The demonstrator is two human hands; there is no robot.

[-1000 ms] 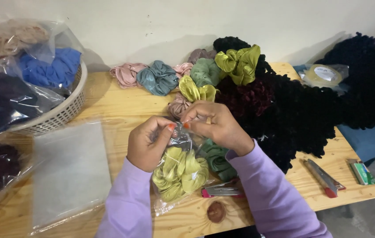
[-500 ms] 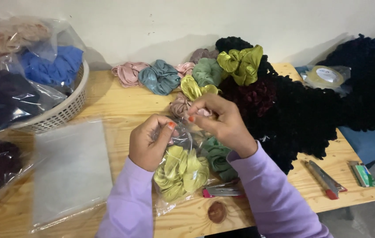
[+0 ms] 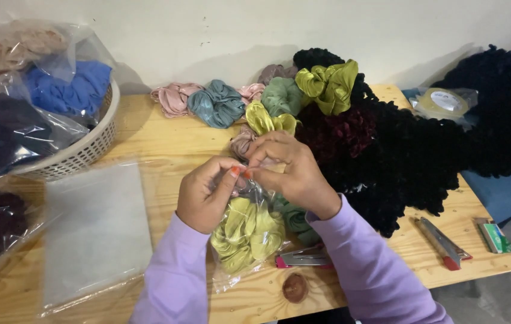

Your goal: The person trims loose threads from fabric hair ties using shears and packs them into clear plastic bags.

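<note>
Both hands meet above the middle of the wooden table [image 3: 165,144]: left hand [image 3: 204,195] curled, thumb and forefinger pinched on the top edge of a clear plastic bag [image 3: 246,231]; right hand [image 3: 291,171] arched over it, fingertips pinching the same edge from the opposite side. Lilac sleeves [image 3: 369,270] rise from the lower edge of the view. Within the bag, lying on the table just below the hands, is a yellow-green scrunchie [image 3: 246,231]; a dark green scrunchie [image 3: 296,219] lies just beside it under the right wrist. Flat empty clear bags [image 3: 96,231] lie to the left. A white basket [image 3: 81,153] at far left holds bagged blue and dark fabric. Loose scrunchies in pink, teal, green and yellow line the wall, beside a black pile [image 3: 411,156]. A bagged tape roll [image 3: 441,103] sits at right.
</note>
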